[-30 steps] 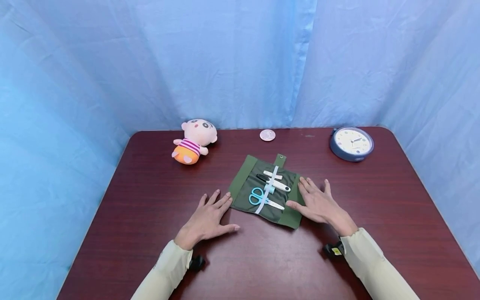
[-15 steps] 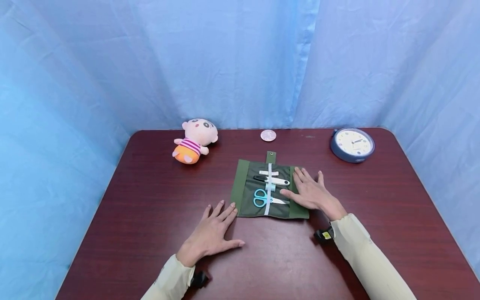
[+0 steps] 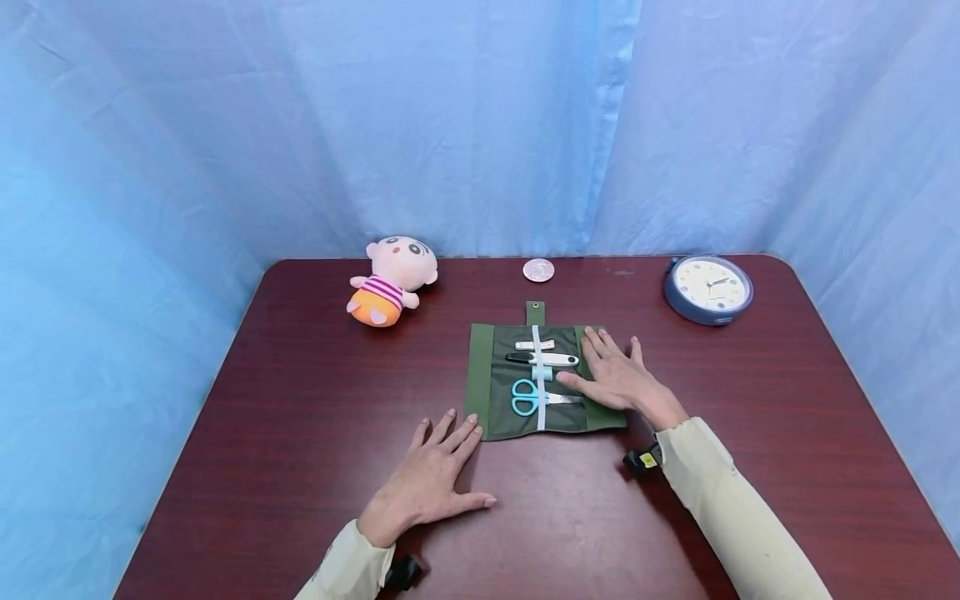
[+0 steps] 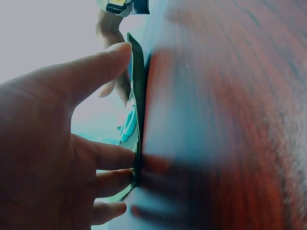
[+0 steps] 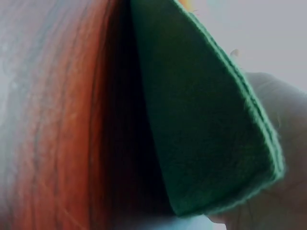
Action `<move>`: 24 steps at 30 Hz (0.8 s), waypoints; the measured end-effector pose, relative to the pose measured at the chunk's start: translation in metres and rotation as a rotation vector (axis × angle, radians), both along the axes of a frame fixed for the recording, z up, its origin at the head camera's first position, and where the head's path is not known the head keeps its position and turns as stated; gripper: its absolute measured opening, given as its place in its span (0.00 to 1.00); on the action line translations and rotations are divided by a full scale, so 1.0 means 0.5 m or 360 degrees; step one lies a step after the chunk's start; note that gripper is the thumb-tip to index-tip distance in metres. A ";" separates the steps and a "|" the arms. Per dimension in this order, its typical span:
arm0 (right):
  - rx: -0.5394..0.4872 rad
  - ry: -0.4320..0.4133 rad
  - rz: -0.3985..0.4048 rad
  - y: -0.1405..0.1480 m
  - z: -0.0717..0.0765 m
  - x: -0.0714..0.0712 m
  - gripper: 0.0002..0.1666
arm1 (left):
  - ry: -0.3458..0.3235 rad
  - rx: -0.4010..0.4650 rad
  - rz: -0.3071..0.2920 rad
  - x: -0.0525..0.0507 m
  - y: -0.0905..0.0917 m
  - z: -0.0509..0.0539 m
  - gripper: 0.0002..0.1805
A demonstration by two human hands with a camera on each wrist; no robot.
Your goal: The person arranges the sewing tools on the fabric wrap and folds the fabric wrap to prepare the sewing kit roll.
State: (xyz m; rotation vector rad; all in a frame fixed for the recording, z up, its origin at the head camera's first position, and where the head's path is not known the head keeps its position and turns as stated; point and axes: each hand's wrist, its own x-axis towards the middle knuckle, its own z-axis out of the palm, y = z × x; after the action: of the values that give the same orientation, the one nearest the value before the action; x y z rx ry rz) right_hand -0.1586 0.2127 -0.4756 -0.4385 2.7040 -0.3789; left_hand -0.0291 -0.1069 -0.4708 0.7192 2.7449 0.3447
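A green cloth pouch (image 3: 501, 421) lies unfolded on the table, its snap tab (image 3: 535, 313) pointing to the back. Under its white elastic band sit a nail clipper (image 3: 525, 345), a black-and-white tool (image 3: 562, 360), a light blue spool (image 3: 547, 374) and blue-handled scissors (image 3: 524, 397). My left hand (image 3: 423, 483), fingers spread, touches the pouch's front left corner with its fingertips; the left wrist view shows the fingers (image 4: 112, 156) at the cloth edge. My right hand (image 3: 618, 375) rests flat on the right green strip. In the right wrist view the cloth's corner (image 5: 206, 115) stands raised and hides part of that hand.
On the brown table (image 3: 300, 417), a plush doll (image 3: 390, 282) lies at the back left, a pale round disc (image 3: 538, 270) at the back middle and a blue clock (image 3: 708, 289) at the back right. Blue curtains (image 3: 465, 125) hang behind and at both sides.
The pouch has turned counterclockwise, so its tab now points straight back. My left hand has moved slightly toward the front and right, my right hand slightly left and back, both still touching the pouch.
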 end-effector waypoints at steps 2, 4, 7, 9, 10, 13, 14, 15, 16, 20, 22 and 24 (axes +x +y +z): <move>-0.0002 -0.0001 0.0003 0.001 -0.001 0.000 0.60 | -0.0004 0.0001 0.0001 -0.001 0.000 0.000 0.50; -0.0018 -0.0004 0.0004 0.002 -0.001 0.001 0.59 | -0.0002 0.0003 -0.0004 -0.001 0.000 0.001 0.50; -0.0054 -0.0002 0.0003 0.005 -0.002 0.003 0.58 | 0.0026 -0.0001 -0.0023 -0.004 0.000 0.003 0.49; -0.0102 0.0027 -0.0002 0.008 -0.001 0.008 0.57 | 0.0099 0.0000 -0.0058 -0.007 0.001 0.005 0.47; -0.0119 0.0058 -0.0002 0.010 0.001 0.014 0.57 | 0.0140 0.0002 -0.0076 -0.010 0.002 0.007 0.45; -0.0129 0.0198 0.0019 0.014 0.015 0.039 0.54 | 0.0291 0.0018 -0.0135 -0.024 0.009 0.013 0.40; -0.0122 0.0256 0.0033 0.014 0.022 0.051 0.53 | 0.0347 0.0018 -0.0154 -0.030 0.012 0.016 0.38; -0.0108 0.0314 0.0049 0.013 0.030 0.063 0.50 | 0.0393 0.0015 -0.0170 -0.036 0.015 0.018 0.36; -0.0090 0.0359 0.0066 0.012 0.038 0.076 0.49 | 0.0434 0.0014 -0.0184 -0.042 0.018 0.022 0.35; -0.0009 0.0517 0.0167 0.009 0.062 0.130 0.37 | 0.0598 -0.0036 -0.0247 -0.067 0.033 0.027 0.26; 0.0043 0.0592 0.0230 0.007 0.064 0.154 0.32 | 0.0644 -0.0078 -0.0279 -0.076 0.040 0.028 0.21; 0.0082 0.0681 0.0289 0.005 0.060 0.172 0.27 | 0.0666 -0.0130 -0.0308 -0.085 0.047 0.029 0.15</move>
State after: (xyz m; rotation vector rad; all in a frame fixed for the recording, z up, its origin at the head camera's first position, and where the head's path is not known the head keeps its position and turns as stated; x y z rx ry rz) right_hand -0.0724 0.2151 -0.4454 -0.8251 3.0377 -0.1780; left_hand -0.0714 -0.0832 -0.4565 1.1351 3.0109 0.0398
